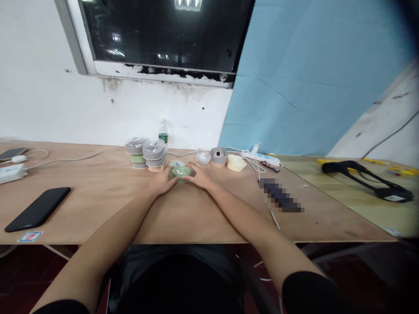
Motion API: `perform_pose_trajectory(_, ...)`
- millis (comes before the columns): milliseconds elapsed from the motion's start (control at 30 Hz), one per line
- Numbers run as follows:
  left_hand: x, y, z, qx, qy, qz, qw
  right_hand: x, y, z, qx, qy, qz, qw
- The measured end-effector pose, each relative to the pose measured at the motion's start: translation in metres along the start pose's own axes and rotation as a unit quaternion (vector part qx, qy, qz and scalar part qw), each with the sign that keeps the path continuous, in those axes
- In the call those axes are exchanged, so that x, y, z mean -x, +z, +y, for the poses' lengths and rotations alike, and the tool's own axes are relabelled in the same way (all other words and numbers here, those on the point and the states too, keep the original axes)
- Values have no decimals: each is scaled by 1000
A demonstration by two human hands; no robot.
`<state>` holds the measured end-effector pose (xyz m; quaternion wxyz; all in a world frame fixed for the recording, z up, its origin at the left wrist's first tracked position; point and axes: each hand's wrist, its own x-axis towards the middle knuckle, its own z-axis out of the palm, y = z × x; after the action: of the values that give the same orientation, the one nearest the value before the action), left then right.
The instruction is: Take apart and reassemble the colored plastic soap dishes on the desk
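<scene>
Left hand (163, 182) lies on the wooden table (108, 196) with its fingers curled against the near left side of the green round box (179, 170); right hand (200, 175) cups the box's opposite side, fingers bent over its rim; the box sits flat on the table, clasped between the two hands at arm's reach.

Just beyond the left hand stand two stacks of grey-lidded boxes (153, 155), side by side and touching; a green-capped bottle (163, 132) stands upright behind them by the wall.

Beyond the right hand and a little to its right come a clear round box (202, 157), then a grey-topped box (218, 157), then a cream box (235, 162), set in a row, near one another; further right of them a white power strip (261, 156) lies with its cables.

Well to the left of the left hand a black phone (38, 208) lies flat near the table's front edge; further off on that side rests a white adapter (12, 172) with its cord.

Far to the right of the right hand a black strap (366, 176) lies on a second table (327, 192).
</scene>
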<state>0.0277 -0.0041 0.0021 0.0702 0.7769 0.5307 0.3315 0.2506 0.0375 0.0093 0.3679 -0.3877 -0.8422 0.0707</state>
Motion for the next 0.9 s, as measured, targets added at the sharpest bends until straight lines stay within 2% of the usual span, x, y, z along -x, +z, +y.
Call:
perform_pose_trajectory(133, 0, 2, -2, -4, 1, 0, 1000, -1, 8, 0, -4, 38, -5, 999)
perform_pose_trajectory(333, -1, 5, -4, 5, 1, -5, 1000, -3, 8, 4, -41, 148, 16, 988)
perform_pose_trajectory(567, -1, 7, -9, 4, -6, -23, 1000, -4, -11, 3, 88, 190, 68, 975)
perform_pose_trajectory(733, -2, 7, -10, -1, 2, -24, 1000, -5, -17, 23, 91, 246, 63, 963)
perform_pose_trajectory(900, -2, 5, -7, -12, -6, -44, 999, -5, -18, 46, 85, 285, 106, 949)
